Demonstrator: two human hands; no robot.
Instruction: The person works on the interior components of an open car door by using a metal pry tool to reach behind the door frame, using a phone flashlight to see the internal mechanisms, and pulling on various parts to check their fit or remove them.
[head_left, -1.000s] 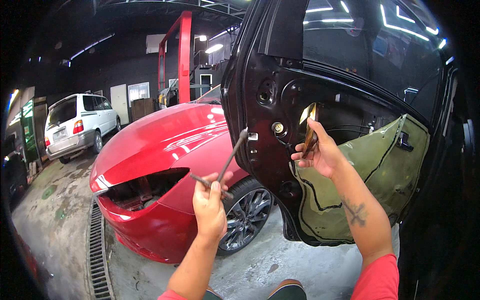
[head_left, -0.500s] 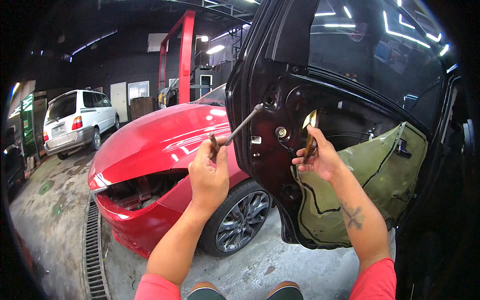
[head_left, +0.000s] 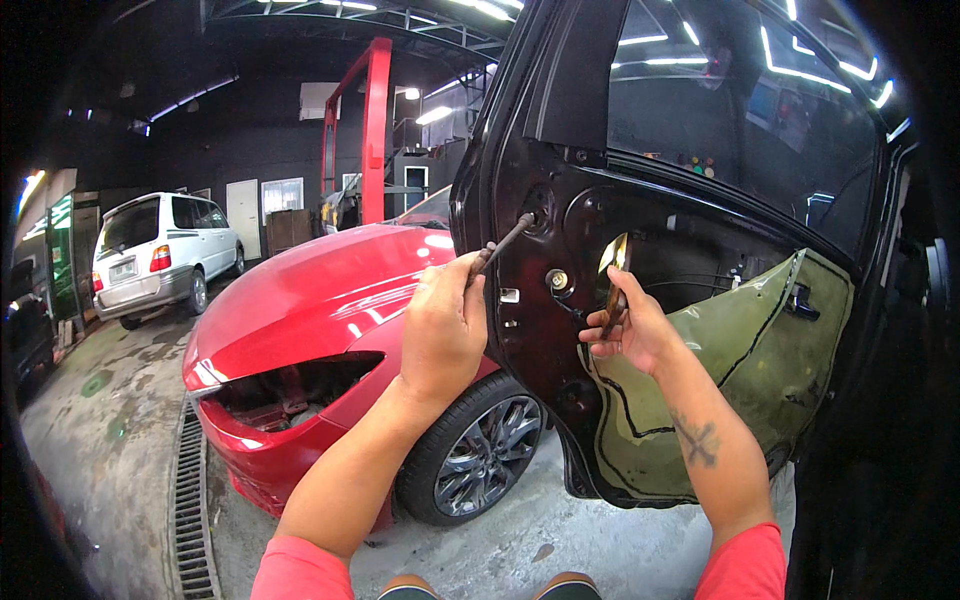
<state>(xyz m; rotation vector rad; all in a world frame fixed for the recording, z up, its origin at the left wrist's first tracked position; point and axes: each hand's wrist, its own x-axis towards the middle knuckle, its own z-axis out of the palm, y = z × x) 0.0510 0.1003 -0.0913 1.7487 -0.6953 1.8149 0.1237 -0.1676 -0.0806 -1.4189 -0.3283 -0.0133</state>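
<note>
My left hand (head_left: 442,325) is closed round the handle of a T-handle socket wrench (head_left: 509,245). The wrench's socket end meets the upper left of the bare black car door (head_left: 525,345), at or right by an opening; exact contact is hard to tell. My right hand (head_left: 643,335) grips a flat, shiny gold-and-brown piece (head_left: 615,262), its kind unclear, in front of the door's inner panel. A yellow-green liner sheet (head_left: 740,350) with black sealant lines covers the lower part of the door, its upper left edge loose.
Left of the door stands a red car (head_left: 300,310) with an open headlight cavity; its front wheel (head_left: 475,450) is close to the door's lower edge. A floor drain grate (head_left: 190,500) runs along the left. Farther back are a white car (head_left: 165,250) and a red lift post (head_left: 375,130).
My left hand has moved right and slightly up, bringing the wrench's socket end to the door's upper opening. My right hand has shifted slightly left with the shiny piece.
</note>
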